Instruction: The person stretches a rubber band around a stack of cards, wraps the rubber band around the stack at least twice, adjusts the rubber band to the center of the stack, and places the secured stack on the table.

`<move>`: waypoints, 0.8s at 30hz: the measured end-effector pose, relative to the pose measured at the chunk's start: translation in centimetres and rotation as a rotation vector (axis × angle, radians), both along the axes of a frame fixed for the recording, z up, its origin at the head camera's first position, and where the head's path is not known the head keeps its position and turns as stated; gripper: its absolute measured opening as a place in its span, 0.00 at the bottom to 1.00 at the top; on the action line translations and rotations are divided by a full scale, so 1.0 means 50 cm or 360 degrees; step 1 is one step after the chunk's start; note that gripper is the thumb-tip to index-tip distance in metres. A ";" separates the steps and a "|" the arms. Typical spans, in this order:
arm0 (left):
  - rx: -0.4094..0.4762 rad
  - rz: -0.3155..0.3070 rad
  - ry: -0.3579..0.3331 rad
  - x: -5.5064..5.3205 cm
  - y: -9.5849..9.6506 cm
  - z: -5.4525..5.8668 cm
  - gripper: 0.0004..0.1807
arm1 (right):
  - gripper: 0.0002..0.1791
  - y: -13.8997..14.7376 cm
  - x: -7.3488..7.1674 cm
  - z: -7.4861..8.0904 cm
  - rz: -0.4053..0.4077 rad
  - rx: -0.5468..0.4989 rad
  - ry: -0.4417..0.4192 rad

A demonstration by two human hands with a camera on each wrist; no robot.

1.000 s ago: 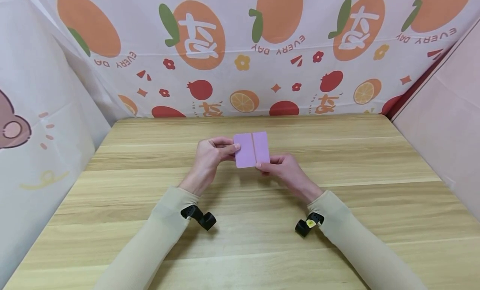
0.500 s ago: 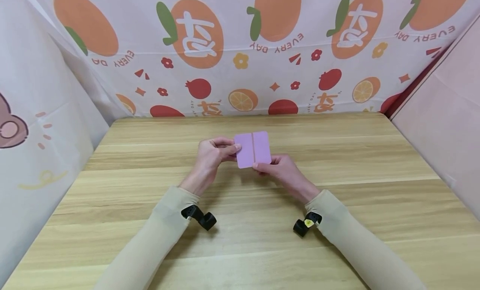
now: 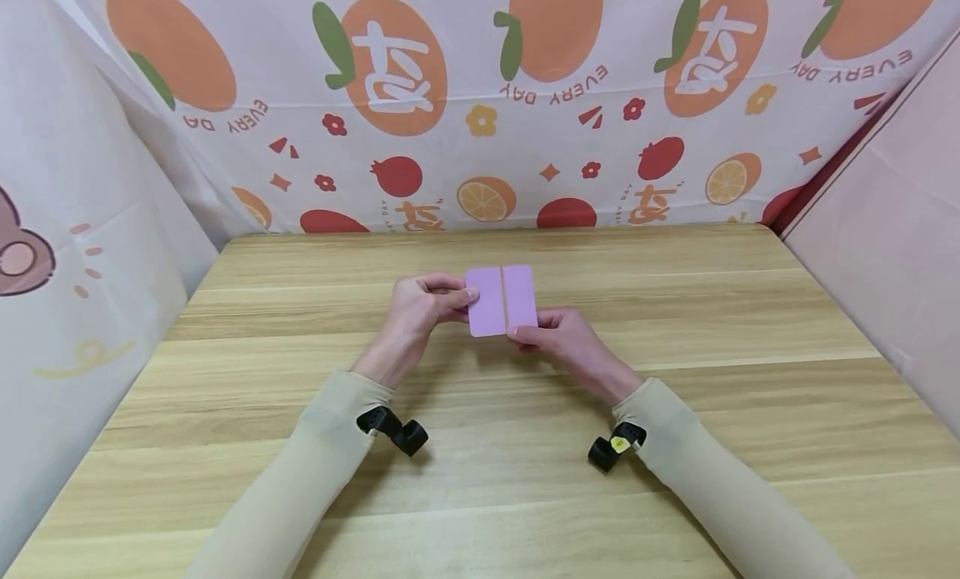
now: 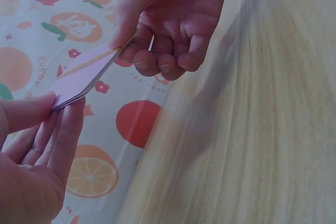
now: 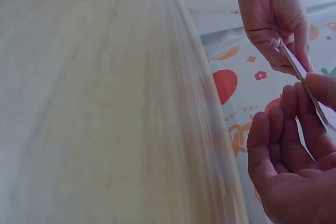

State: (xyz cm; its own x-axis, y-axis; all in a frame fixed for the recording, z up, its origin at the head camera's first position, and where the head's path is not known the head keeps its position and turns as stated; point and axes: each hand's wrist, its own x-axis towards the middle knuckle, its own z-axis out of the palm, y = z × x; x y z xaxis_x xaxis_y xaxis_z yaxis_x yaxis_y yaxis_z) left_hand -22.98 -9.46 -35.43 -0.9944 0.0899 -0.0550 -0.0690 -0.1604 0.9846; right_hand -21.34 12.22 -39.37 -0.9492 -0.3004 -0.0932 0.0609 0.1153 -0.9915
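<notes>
A thin stack of square lilac cards [image 3: 486,304] with rounded corners is held up over the table between two hands. Around it runs a tan rubber band [image 3: 505,299], crossing the top face a little right of its middle. My left hand [image 3: 418,314] pinches the left edge, thumb on top and fingers beneath. With thumb and forefinger, my right hand [image 3: 576,344] pinches the lower edge, the thumb tip right at the band's end. Several layers show along the edge of the card stack [image 4: 79,83] in the left wrist view; the underside is hidden.
A wood-grain table [image 3: 480,496] spreads beneath both arms. Behind its far edge hangs a white cloth [image 3: 457,158] printed with fruit, and pale cloths hang at both sides. Each beige sleeve carries a black wrist camera mount [image 3: 393,429].
The band's lower end and the right thumb have slid slightly left along the stack's lower edge. The left hand keeps its grip; the stack has barely moved.
</notes>
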 end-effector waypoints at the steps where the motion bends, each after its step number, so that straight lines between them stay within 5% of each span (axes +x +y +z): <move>1: -0.0001 -0.0001 -0.0001 0.000 0.000 0.000 0.08 | 0.15 0.000 0.000 0.000 0.0002 0.0005 0.0003; 18: -0.0062 -0.0045 -0.0046 -0.004 -0.010 -0.008 0.09 | 0.19 0.021 -0.008 0.011 -0.0025 -0.0003 0.0027; 24: -0.0081 -0.0060 -0.0067 -0.008 -0.010 -0.013 0.08 | 0.26 0.042 -0.022 0.027 0.0008 0.0026 0.0357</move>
